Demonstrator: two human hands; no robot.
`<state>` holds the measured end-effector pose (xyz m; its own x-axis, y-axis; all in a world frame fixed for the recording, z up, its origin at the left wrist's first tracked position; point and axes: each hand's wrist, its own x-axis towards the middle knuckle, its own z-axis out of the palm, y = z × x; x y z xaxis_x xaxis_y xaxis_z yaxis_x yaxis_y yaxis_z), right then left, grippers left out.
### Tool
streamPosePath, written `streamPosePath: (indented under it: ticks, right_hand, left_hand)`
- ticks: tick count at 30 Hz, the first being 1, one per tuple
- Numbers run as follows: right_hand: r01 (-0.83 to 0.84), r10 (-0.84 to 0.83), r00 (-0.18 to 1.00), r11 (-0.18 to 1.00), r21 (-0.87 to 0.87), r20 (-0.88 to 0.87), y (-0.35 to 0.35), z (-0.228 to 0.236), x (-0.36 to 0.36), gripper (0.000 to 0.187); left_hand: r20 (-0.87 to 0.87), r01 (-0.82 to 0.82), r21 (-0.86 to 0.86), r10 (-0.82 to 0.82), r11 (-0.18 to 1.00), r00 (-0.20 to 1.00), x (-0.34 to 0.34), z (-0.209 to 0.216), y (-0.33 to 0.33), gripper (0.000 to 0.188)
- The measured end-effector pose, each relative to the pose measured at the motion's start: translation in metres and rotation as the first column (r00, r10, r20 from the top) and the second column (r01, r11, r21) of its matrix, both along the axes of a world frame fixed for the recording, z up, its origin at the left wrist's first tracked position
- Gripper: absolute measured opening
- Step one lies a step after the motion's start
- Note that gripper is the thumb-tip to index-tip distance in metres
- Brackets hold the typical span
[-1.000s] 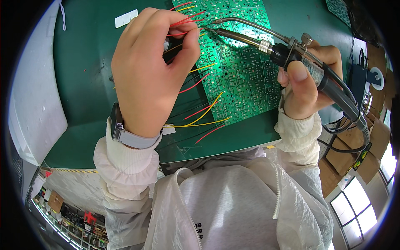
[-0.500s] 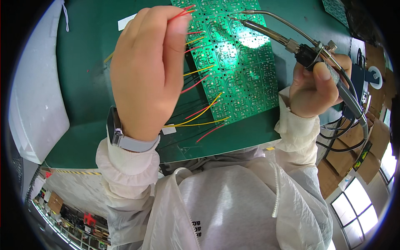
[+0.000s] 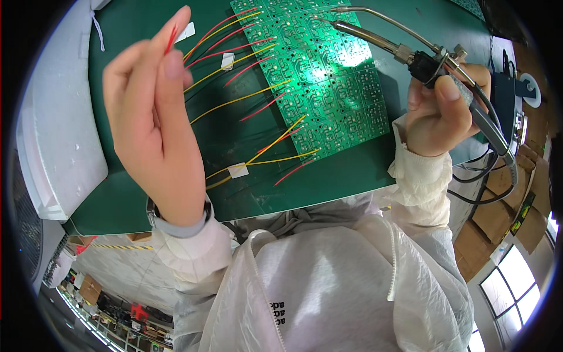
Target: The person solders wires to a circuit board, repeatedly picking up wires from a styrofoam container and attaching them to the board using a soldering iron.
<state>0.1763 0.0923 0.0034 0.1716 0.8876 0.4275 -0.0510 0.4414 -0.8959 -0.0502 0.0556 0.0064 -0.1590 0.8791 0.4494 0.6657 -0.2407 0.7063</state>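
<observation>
red wires [image 3: 171,40] upper left look floppy, imo hold mid-length; left hand [image 3: 151,117] pinches them, right hand [image 3: 437,126] grips soldering iron [image 3: 404,54]

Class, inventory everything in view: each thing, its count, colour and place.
Circuit board panel: one, green, mid-table.
Yellow wires: at least five, yellow, along panel's left.
Red wires: several, red, same side.
Soldering iron: one, black and silver, tip over panel.
White tags: three, white, left of panel.
Table: one, green, underneath.
Block: one, white, far left.
Cables: several, black, right.
Cardboard boxes: several, brown, right.
Window: at least one, white panes, lower right.
Watch: one, grey-strapped, left wrist.
Jacket: one, white, bottom centre.
Left grip: one, bare, upper left, pinching blurred red strands.
Right grip: one, bare, right, around the soldering iron.
</observation>
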Motion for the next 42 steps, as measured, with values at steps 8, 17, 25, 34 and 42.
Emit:
streamPosePath:
  ticks: [8, 17, 25, 34, 42]
  right_hand:
    - [-0.096, 0.096, 0.994, 0.995, 0.006, -0.052, -0.015, -0.01, 0.006, 0.024]
    - [-0.056, 0.062, 0.995, 0.995, -0.076, 0.079, -0.023, -0.009, 0.006, 0.026]
    - [-0.076, 0.077, 0.997, 0.993, -0.094, 0.005, -0.025, -0.013, 0.006, 0.026]
    - [-0.087, 0.09, 0.995, 0.994, -0.067, 0.045, -0.026, -0.014, 0.005, 0.026]
    - [-0.095, 0.098, 0.995, 0.991, -0.091, 0.033, -0.027, -0.013, 0.003, 0.024]
  left_hand:
    - [0.328, -0.037, -0.166, 0.091, 0.985, 0.94, 0.026, 0.002, -0.023, 0.031]
    - [0.434, -0.002, -0.162, 0.074, 0.987, 0.898, 0.027, -0.004, -0.027, 0.009]
    - [0.032, 0.101, -0.134, -0.097, 0.986, 0.995, 0.037, -0.012, -0.012, 0.012]
    - [-0.03, 0.07, -0.073, -0.072, 0.995, 0.997, 0.038, -0.019, -0.008, 0.007]
    - [-0.049, 0.085, -0.062, -0.088, 0.994, 0.995, 0.036, -0.018, -0.007, 0.009]
